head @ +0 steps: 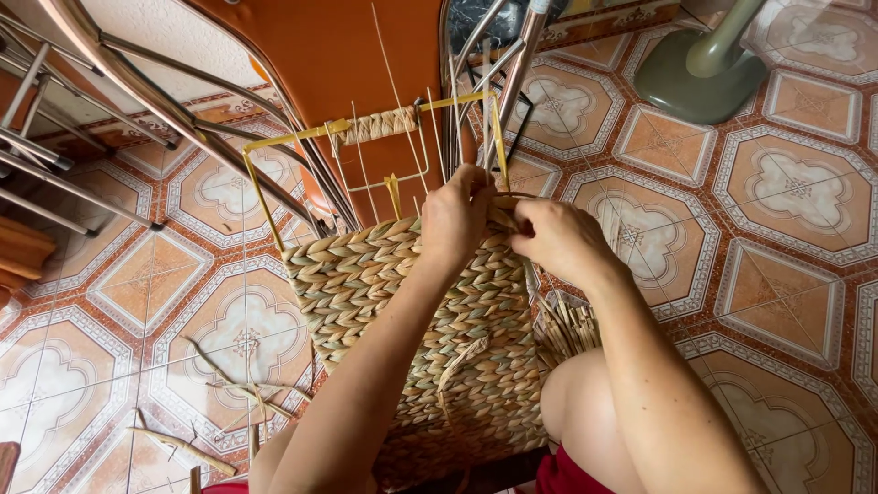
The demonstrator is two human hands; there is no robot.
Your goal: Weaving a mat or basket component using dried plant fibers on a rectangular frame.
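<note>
Above patterned floor tiles (786, 192), both hands' fingers (476, 187) pinch the woven basket's (384, 274) top edge.

I am looking down at a half-woven basket (402, 311) of pale straw-coloured braided fibre, its plaited rows running in neat chevrons across the face turned up toward me. It is lying tilted against my lap, resting over the patterned tile floor. Its yellow wire frame (274, 146) is standing bare above the woven part — a wrapped band of fibre (375, 125) is covering the middle of the top bar. Thin upright stakes (361, 165) are rising from the weave's edge, and loose fibre ends (567, 329) are fanning out at the right side — unwoven.
</note>
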